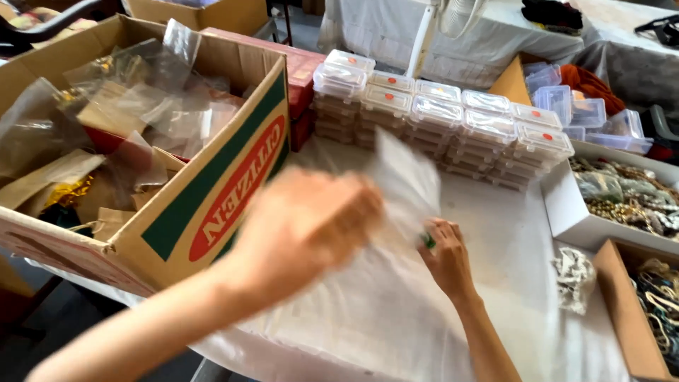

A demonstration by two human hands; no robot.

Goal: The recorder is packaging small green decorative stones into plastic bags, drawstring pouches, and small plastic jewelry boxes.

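While both hands pinch it, clear plastic bag raised between them, above white table

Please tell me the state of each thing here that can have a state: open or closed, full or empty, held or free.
Clear plastic bag: held up by both hands, blurred.
Left hand: at the bag, grip unclear.
Right hand: pinching the bag's lower edge.
Cardboard box: open, filled with packets.
Small clear boxes: lids closed, stacked in rows.
White tray: open, holding jewellery.
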